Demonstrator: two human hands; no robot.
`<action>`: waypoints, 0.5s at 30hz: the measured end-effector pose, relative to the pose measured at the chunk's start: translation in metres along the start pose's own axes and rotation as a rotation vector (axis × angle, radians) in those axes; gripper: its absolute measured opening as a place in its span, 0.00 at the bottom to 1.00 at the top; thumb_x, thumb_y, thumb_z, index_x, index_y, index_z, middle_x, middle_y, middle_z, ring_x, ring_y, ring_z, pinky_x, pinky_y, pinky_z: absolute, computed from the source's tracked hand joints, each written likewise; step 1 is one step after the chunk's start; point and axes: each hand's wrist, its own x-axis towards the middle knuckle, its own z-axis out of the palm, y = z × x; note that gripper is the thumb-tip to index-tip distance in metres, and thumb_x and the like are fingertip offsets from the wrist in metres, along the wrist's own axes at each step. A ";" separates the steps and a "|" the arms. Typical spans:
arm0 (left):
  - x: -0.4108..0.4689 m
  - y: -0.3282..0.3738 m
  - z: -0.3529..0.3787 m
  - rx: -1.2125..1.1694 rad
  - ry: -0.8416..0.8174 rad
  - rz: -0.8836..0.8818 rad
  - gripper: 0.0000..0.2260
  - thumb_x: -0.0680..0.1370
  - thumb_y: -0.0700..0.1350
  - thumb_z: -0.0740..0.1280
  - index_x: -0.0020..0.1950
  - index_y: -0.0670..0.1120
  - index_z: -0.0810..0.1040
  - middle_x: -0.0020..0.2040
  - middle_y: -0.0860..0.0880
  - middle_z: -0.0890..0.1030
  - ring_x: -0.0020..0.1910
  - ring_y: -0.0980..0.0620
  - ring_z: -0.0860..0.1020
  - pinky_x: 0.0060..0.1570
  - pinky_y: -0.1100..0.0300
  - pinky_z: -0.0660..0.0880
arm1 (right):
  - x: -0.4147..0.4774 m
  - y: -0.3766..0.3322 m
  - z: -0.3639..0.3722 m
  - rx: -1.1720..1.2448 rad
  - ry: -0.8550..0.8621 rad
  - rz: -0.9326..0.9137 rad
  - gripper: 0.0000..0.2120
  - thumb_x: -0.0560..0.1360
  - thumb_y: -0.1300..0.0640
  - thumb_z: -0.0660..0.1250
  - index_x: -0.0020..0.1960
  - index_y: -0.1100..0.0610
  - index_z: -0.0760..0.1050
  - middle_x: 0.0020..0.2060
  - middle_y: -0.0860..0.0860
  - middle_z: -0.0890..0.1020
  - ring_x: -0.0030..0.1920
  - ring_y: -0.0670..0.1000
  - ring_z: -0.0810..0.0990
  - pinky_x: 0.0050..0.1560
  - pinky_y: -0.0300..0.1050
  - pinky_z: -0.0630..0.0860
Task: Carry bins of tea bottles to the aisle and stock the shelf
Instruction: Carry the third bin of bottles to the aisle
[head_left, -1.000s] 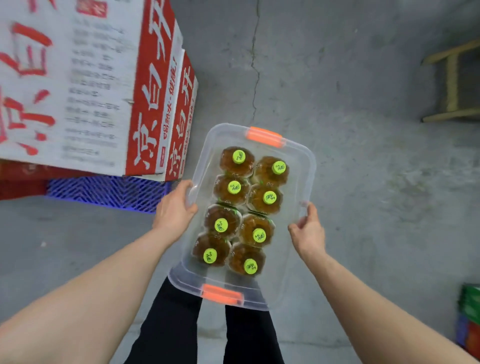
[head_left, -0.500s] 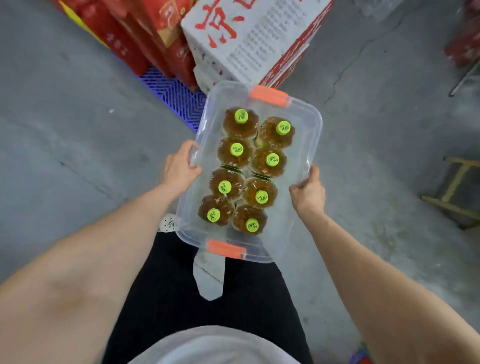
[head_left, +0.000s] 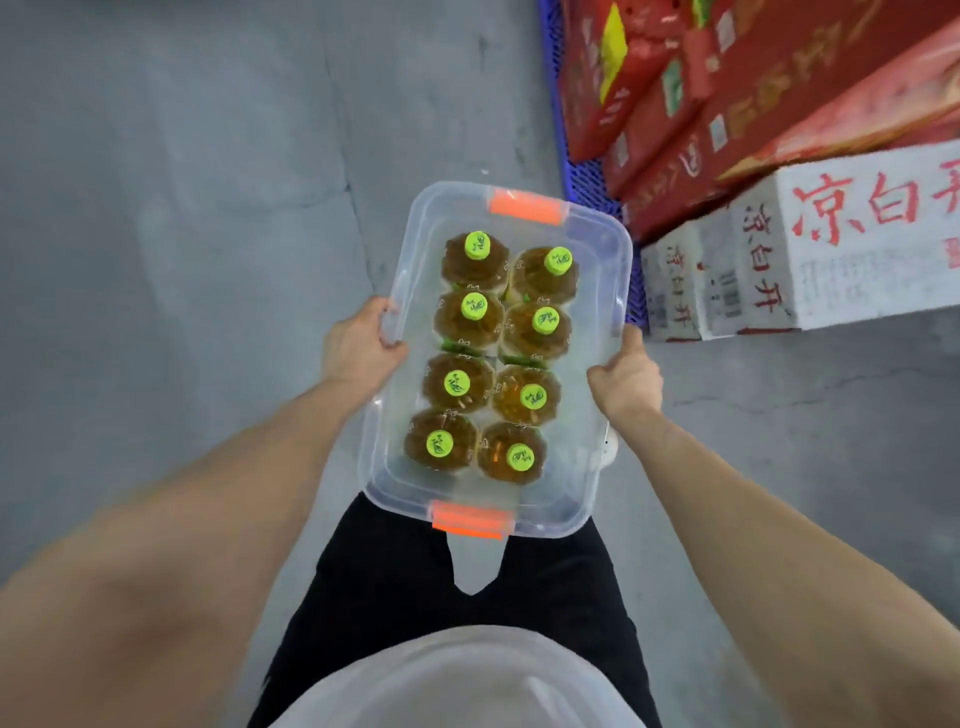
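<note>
- The concrete floor (head_left: 182, 208) on the left shows no shelf and no aisle fittings, so I judge the carry to be under way, not finished.
- The left hand (head_left: 358, 348) grips the left long rim of the clear bin (head_left: 379, 467).
- The bin is held in the air in front of the person's waist, lidless, with an orange latch (head_left: 525, 207) at the far end and another at the near end.
- Eight tea bottles (head_left: 524, 395) stand upright inside in two rows of four, green caps on. The load looks full, so stocking has not begun.
- The right hand (head_left: 626, 379) grips the right long rim, thumb up against the wall.
- On the right, red cartons (head_left: 779, 93) and white cartons (head_left: 831, 249) are stacked on a blue pallet (head_left: 587, 182), which looks like storage rather than the aisle.
- Left to do, as I judge it: reach the aisle, set the bin down, and shelve all eight bottles.
</note>
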 end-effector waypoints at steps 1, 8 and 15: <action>-0.002 -0.017 -0.020 -0.029 0.025 -0.031 0.19 0.73 0.43 0.70 0.64 0.48 0.74 0.38 0.49 0.77 0.43 0.42 0.78 0.48 0.53 0.75 | -0.006 -0.028 0.005 -0.035 -0.007 -0.046 0.23 0.74 0.63 0.62 0.69 0.56 0.64 0.49 0.62 0.80 0.51 0.66 0.79 0.49 0.52 0.75; -0.001 -0.124 -0.137 -0.197 0.224 -0.283 0.18 0.73 0.43 0.70 0.62 0.46 0.74 0.38 0.47 0.79 0.42 0.41 0.78 0.41 0.56 0.70 | -0.040 -0.214 0.041 -0.279 -0.072 -0.381 0.25 0.75 0.62 0.64 0.70 0.55 0.63 0.47 0.61 0.79 0.53 0.66 0.79 0.52 0.53 0.75; 0.023 -0.208 -0.231 -0.335 0.414 -0.503 0.17 0.73 0.43 0.70 0.61 0.47 0.76 0.45 0.43 0.82 0.47 0.42 0.77 0.45 0.59 0.67 | -0.041 -0.402 0.104 -0.439 -0.136 -0.614 0.23 0.74 0.62 0.62 0.69 0.54 0.64 0.50 0.61 0.78 0.56 0.65 0.77 0.53 0.52 0.74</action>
